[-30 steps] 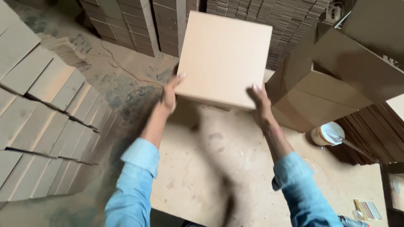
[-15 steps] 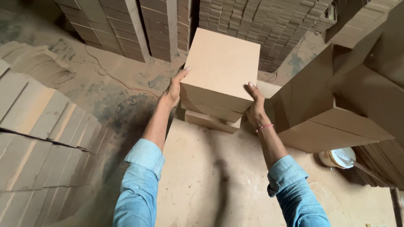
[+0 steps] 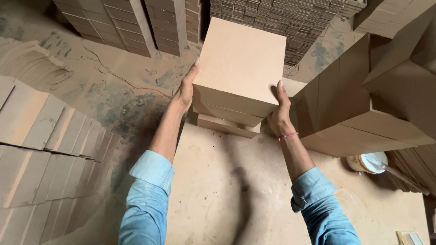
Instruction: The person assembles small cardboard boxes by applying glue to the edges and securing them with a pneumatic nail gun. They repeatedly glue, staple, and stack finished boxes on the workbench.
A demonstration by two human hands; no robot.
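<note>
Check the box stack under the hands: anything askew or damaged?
Slightly askew. The top cardboard box, held between the left hand and right hand, overhangs the two lower boxes, whose edges are staggered rather than flush. No visible damage to the boxes. The floor is dusty and stained, with a loose cord across it.

Matt brown cardboard box (image 3: pixel 240 63); dusty, seemingly concrete floor (image 3: pixel 113 86); cloth sleeves (image 3: pixel 150 195).
</note>
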